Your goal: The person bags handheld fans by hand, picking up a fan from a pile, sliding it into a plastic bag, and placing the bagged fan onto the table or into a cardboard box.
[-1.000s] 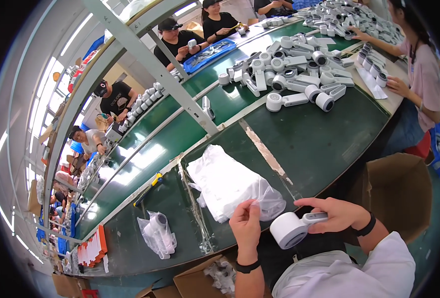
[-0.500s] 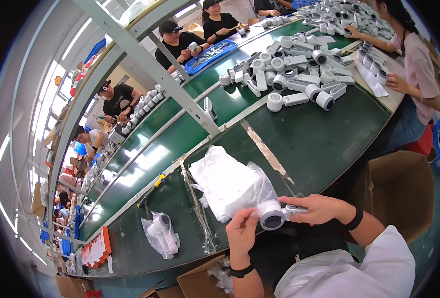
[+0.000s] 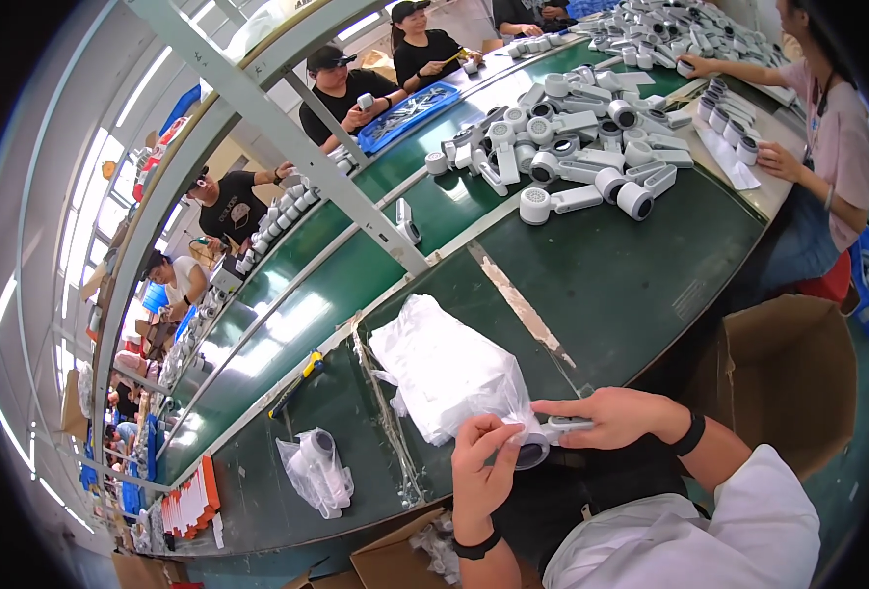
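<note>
My right hand [image 3: 619, 416] grips the handle of a light grey device [image 3: 532, 453] with a round head and a dark ring on its end face. Its head is partly covered by my left hand [image 3: 485, 459] and clear film. The left fingers are pinched on the edge of a thin plastic bag, right at the device's head. Just beyond them lies a stack of white plastic bags [image 3: 444, 363] on the green table. A similar device in a clear bag [image 3: 316, 472] lies to the left, apart from both hands.
Many grey devices [image 3: 591, 147] are heaped on the far table. A yellow-and-black utility knife [image 3: 297, 381] and an orange tray of white slips [image 3: 192, 499] lie left. Cardboard boxes stand right [image 3: 792, 378] and below the edge [image 3: 395, 560]. Co-workers sit around; a metal post [image 3: 307, 157] crosses the line.
The device's head has moved slightly toward me and left, and bag film now covers part of it. My left hand has closed in over the head; my right has shifted a little left.
</note>
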Tool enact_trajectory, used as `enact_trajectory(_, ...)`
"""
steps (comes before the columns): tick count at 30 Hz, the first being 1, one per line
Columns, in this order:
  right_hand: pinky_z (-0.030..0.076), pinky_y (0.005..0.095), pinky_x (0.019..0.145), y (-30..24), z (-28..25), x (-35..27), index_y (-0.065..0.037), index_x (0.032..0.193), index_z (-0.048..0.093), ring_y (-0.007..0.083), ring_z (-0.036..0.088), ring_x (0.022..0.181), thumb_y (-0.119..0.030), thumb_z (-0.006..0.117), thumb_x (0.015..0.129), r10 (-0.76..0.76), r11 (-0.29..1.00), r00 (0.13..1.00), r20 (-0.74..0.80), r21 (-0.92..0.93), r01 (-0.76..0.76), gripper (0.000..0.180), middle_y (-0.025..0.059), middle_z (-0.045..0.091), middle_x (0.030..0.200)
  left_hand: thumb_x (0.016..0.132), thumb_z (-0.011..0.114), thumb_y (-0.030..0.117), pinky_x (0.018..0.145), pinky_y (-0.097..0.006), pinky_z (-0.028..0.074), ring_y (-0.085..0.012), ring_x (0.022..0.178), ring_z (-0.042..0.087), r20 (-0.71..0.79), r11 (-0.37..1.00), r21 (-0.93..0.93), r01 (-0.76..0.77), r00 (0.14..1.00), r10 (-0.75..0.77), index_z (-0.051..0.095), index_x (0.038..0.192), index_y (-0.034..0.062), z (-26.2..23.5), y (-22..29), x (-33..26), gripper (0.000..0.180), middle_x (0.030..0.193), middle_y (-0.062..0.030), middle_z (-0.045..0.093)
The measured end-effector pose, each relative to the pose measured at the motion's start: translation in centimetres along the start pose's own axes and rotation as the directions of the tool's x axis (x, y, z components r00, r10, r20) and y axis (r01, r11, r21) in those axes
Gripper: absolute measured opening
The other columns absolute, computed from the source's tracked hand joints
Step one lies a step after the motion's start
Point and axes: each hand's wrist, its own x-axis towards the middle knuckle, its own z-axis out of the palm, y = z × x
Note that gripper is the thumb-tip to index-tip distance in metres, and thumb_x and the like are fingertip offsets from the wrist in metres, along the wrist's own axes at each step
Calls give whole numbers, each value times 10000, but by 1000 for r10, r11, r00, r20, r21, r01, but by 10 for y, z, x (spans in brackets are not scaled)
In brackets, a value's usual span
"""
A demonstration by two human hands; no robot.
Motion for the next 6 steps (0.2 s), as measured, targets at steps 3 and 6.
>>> enact_trajectory(3,503,390,678,4,4,5,-267,1480,336,340,631,658,-367,563,921,-34,996,999,-7,81,34,612,190,655,791,849,629,-41,777,-237,434,-167,881,554,-50,997,-7,73,996,-73,675,1013,-2,-2,0,-1,175,1013,-81,566)
enact_trajectory(6,522,333,709,-4,6,6,-301,1492,317,236,663,686,-371,562,928,144,930,989,11,339,-140,619,93,709,908,864,634,-14,786,-269,438,-194,899,550,-140,996,8,88,986,-86,690,1045,24,-5,-10,-5,194,1025,-85,564)
